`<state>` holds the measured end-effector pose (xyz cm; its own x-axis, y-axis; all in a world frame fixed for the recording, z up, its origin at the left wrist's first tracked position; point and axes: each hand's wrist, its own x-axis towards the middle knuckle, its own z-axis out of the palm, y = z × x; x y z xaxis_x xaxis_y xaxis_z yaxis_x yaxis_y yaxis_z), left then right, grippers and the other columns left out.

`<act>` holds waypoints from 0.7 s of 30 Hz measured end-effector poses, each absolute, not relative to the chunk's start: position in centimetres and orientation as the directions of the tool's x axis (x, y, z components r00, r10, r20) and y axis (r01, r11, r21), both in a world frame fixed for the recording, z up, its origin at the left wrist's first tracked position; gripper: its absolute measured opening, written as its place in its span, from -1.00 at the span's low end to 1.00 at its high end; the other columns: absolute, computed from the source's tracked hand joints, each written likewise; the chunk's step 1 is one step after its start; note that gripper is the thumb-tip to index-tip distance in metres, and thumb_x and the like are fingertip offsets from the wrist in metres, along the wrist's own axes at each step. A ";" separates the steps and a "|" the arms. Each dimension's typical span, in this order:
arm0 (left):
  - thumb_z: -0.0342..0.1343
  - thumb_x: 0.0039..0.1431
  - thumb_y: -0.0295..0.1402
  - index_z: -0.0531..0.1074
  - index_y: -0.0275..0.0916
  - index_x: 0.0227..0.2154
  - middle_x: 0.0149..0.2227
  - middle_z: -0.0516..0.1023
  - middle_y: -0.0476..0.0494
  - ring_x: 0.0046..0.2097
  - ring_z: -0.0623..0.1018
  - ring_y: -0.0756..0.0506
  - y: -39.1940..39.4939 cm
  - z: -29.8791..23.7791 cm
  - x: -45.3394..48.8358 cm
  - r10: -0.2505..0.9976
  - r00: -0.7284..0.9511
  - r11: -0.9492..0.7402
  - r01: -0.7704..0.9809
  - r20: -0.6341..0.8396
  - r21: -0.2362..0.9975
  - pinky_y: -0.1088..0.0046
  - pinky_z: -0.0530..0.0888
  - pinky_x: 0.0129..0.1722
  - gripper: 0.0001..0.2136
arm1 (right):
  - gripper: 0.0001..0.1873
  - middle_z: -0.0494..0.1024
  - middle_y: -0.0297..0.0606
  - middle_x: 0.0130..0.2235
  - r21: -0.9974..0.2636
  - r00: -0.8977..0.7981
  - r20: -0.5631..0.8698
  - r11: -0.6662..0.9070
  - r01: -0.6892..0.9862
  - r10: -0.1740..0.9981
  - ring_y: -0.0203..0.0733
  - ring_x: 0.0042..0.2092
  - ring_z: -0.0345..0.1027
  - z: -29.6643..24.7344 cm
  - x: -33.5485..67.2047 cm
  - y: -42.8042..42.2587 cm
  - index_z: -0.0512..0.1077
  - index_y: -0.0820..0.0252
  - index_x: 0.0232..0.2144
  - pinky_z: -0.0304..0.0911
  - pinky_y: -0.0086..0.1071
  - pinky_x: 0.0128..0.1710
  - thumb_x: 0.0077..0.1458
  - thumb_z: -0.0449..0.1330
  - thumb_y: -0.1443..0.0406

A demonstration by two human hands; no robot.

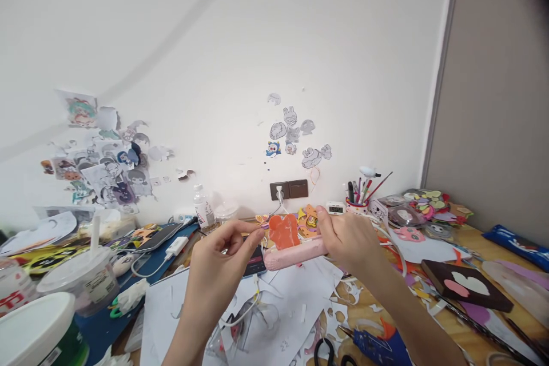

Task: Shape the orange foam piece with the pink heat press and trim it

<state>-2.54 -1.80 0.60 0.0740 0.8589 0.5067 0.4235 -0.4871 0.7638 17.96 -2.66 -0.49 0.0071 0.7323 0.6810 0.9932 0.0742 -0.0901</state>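
Note:
My right hand (354, 238) is wrapped round one end of a pale pink, tube-like piece (291, 255), held nearly level above the desk. An orange cutout with rounded, ear-like lobes (283, 231) stands up along the tube's far side; whether it is attached cannot be told. To the left, my left hand (227, 251) has thumb and forefinger pinched together near the cutout's left edge. Whatever lies between those fingertips is too small to make out. Below both hands lie white paper sheets (300, 303) with scraps on them.
A blue glue gun (377, 346) and black-handled scissors (325, 351) lie at the front right. Lidded tubs (34, 320) and a cup with a straw (81, 280) stand at left. A pen holder (358, 203) and white cables sit near the wall.

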 end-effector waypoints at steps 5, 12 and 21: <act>0.14 0.03 -0.12 0.50 -0.23 -0.38 -0.62 -0.04 0.14 -0.55 0.12 0.04 -1.9 0.2 -2.2 0.851 0.063 -0.502 0.393 0.522 0.770 0.51 0.12 -0.53 -0.74 | -0.33 0.38 -0.25 -0.75 -0.078 0.021 0.681 0.044 0.996 0.732 -0.28 -0.66 0.23 -0.4 17.8 -2.6 0.32 0.21 -0.82 -0.21 -0.36 -0.56 0.25 -0.24 0.24; 0.08 0.07 -0.09 0.48 -0.24 -0.38 -0.61 0.14 0.09 -0.52 0.22 0.02 -1.2 -0.1 -2.1 0.877 0.099 -0.468 0.395 0.470 0.790 0.53 0.20 -0.53 -0.71 | -0.34 0.44 -0.28 -0.70 -0.074 0.006 0.661 0.057 0.996 0.751 -0.26 -0.62 0.30 -0.6 17.8 -2.8 0.38 0.19 -0.76 -0.19 -0.36 -0.55 0.27 -0.25 0.22; 0.09 0.07 -0.12 0.43 -0.24 -0.44 -0.57 0.29 0.04 -0.49 0.28 0.01 -0.4 -0.3 -2.5 0.886 0.119 -0.461 0.311 0.447 0.831 0.54 0.22 -0.53 -0.74 | -0.35 0.49 -0.21 -0.66 -0.061 -0.038 0.621 0.097 0.993 0.783 -0.20 -0.58 0.37 -0.8 16.8 -2.7 0.43 0.21 -0.69 -0.22 -0.33 -0.55 0.26 -0.26 0.24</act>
